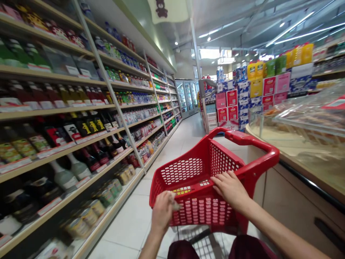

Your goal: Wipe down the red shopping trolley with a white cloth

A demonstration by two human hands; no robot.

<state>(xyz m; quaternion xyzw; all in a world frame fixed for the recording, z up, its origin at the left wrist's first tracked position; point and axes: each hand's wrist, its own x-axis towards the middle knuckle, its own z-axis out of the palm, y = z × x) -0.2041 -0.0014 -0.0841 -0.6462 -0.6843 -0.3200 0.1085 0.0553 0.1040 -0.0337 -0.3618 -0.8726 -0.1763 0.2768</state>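
A red plastic shopping cart (188, 169) with perforated walls stands right in front of me, turned so its handle is at the far right. My right hand (230, 187) grips the cart's near rim, fingers bent over the edge. At the near left corner, my left hand (161, 212) is closed around a small crumpled whitish piece (175, 203), perhaps tissue or a cloth; its kind is blurred. That hand is against the rim, and whether it also grips the cart is unclear. Something with yellow patches (182, 190) shows low inside the basket, mostly hidden by the wall.
Long drink shelves (88, 140) with bottles and cans line the left side. On the right is a display counter (302, 158) with plastic-covered goods. Stacked cartons (228, 104) stand beyond the cart. A tiled aisle (185, 133) leads to glass-door fridges (187, 95).
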